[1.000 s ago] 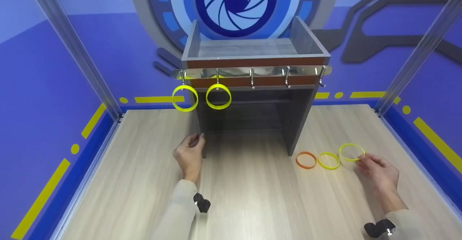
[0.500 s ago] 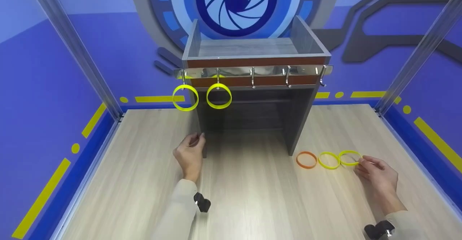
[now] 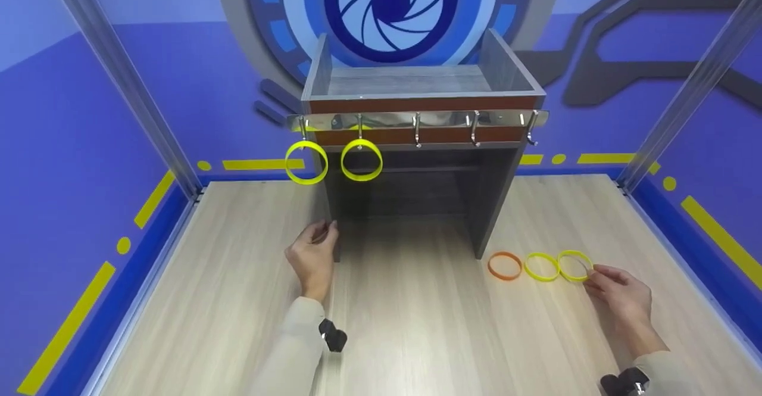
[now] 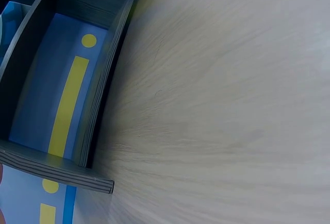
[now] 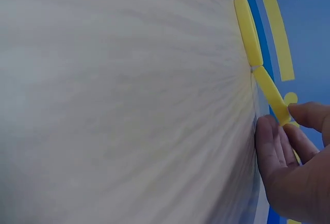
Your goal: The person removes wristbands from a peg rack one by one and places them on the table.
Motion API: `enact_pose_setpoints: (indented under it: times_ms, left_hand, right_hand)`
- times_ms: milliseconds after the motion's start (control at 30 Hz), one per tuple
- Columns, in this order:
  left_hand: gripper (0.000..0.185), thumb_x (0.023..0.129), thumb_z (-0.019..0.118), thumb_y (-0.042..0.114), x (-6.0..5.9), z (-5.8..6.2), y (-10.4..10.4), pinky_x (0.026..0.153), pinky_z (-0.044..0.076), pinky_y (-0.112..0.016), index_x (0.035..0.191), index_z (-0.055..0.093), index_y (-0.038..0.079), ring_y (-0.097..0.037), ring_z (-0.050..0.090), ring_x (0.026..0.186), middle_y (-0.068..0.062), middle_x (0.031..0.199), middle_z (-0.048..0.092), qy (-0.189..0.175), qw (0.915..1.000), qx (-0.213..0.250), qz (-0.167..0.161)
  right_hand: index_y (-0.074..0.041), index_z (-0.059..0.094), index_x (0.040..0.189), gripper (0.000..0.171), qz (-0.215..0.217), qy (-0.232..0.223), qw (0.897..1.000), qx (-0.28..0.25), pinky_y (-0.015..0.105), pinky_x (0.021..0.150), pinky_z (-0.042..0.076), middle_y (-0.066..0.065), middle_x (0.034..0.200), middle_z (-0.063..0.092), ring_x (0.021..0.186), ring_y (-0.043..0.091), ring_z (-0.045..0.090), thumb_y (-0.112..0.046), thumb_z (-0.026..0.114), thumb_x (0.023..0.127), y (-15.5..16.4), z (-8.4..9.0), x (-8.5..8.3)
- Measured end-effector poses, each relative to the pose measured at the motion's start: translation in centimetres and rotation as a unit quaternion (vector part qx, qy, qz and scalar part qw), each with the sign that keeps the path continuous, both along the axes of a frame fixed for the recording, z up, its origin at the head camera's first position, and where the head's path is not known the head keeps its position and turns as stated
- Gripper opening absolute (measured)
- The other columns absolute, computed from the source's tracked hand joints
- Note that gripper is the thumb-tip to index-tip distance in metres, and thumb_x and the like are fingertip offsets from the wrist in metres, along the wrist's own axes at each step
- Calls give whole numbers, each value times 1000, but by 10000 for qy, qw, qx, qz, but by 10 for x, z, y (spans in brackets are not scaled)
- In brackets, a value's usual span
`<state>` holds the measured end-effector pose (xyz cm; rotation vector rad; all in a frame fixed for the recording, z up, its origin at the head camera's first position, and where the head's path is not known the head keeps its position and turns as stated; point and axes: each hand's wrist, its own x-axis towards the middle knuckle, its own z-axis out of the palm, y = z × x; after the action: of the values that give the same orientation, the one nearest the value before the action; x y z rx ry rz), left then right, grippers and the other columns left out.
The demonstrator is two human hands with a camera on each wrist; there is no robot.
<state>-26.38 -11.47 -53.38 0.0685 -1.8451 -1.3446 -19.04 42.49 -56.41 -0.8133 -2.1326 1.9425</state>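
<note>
In the head view my right hand (image 3: 622,296) pinches the edge of a yellow ring (image 5: 270,91) between thumb and fingers. This ring tilts, its far edge at the table and its near edge slightly raised. Beside it lie a second yellow ring (image 3: 543,279) and an orange ring (image 3: 505,278), in a row. My left hand (image 3: 312,256) hovers or rests by the left side panel of a grey wooden shelf, fingers loosely curled, no object seen in them. Only fingertips (image 4: 1,216) show in the left wrist view; whether they touch the panel I cannot tell.
The grey shelf (image 3: 497,205) stands at the back of the table (image 3: 417,324). Across its front runs a metal rail with several hooks (image 3: 417,129). Yellow rings hang on the two leftmost hooks: one (image 3: 306,181) at the end, another (image 3: 362,178) beside it. Blue panels enclose the table.
My right hand has lowered the pinched yellow ring and shifted it slightly left, against the neighbouring yellow ring. My left hand has stayed in place, as have the hanging rings.
</note>
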Motion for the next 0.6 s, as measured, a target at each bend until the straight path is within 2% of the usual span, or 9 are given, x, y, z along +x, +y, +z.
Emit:
enact_pose_setpoints:
  times_ms: [167,367,500,600]
  left_hand:
    - [10,85,88,2,1,-1,-1,69,65,-36,93,81,0,-25,78,77,-11,88,80,-28,10000,17,-22]
    - [11,84,88,0,2,0,-1,69,65,-42,93,81,-1,-27,78,77,-12,88,80,-27,10000,51,-16]
    - [10,85,87,0,0,-1,-2,68,65,-39,92,80,-2,-26,79,76,-13,87,79,4,10000,-17,-20]
    - [9,85,87,0,-1,-2,-2,67,65,-36,90,80,-1,-26,78,75,-12,86,79,31,10000,-79,21]
  right_hand:
    - [7,61,134,38,-227,-12,9993,299,19,75,61,-13,88,69,79,4,72,-11,72,102,-2,-1,0]
    - [3,59,141,46,2,-90,9945,1040,16,77,59,-13,99,66,85,-1,67,-21,71,104,-10,4,2]
    - [2,62,140,46,123,170,9893,1447,12,78,57,-21,97,66,89,-7,63,-24,72,104,-20,10,2]
    - [1,66,135,41,149,489,9889,1393,12,79,56,-23,96,69,89,-6,67,-23,74,102,-26,16,2]
